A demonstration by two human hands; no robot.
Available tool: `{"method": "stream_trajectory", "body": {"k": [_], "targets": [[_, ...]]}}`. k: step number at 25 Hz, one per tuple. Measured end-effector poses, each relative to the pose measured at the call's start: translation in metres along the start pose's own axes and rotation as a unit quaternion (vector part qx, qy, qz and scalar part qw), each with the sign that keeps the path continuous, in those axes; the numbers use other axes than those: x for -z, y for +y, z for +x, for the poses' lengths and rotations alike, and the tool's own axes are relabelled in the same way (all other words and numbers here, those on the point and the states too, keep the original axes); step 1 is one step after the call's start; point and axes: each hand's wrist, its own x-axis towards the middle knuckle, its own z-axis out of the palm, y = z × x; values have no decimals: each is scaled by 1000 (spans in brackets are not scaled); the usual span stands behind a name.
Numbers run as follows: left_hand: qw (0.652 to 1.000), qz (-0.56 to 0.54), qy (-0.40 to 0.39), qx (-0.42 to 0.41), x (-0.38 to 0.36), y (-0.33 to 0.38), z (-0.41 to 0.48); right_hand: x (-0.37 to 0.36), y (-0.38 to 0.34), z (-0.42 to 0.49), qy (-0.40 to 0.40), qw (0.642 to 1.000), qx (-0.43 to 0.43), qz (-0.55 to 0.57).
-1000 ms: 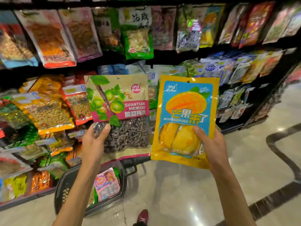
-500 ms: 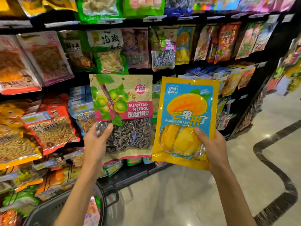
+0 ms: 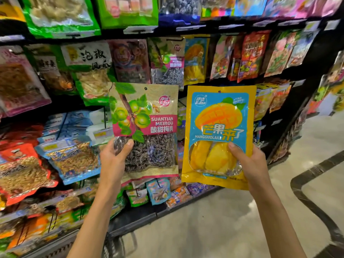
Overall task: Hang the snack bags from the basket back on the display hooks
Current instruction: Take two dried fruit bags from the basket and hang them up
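The left hand (image 3: 113, 161) pinches the plum bag (image 3: 144, 131) and the right hand (image 3: 251, 164) the mango bag (image 3: 219, 135), each by its lower edge — upright, hang holes topmost, just below the matching hung plum bags (image 3: 167, 62), likely ready for the hooks.

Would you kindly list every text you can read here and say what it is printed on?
"SUANTIAN MEIROU", "酸甜梅肉": plum bag in the left hand.
"MANGGUOLAILE", "芒果来了": mango bag in the right hand.
"泡椒": hanging green bag.
Price tags and other bags: too blurred.
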Motion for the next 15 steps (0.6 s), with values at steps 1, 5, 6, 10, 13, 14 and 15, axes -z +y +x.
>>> {"method": "stream_trajectory", "body": {"k": [1, 5, 6, 10, 13, 14, 15], "targets": [[1000, -2, -1, -4, -14, 1, 6, 7, 3, 15, -1, 1000, 2, 1], [1000, -13, 24, -3, -78, 5, 37, 37, 13, 87, -14, 1000, 10, -14], [1000, -10, 27, -5, -95, 8, 44, 44, 14, 106, -19, 1000, 11, -15], [998, -17, 56, -11, -168, 28, 67, 72, 6, 180, -70, 997, 18, 2], [997, 6, 64, -35, -211, 37, 90, 92, 3, 224, -102, 995, 22, 6], [997, 11, 64, -41, -222, 39, 98, 97, 4, 236, -112, 993, 21, 11], [996, 11, 73, -43, -231, 39, 109, 101, 5, 247, -121, 992, 18, 17]]}}
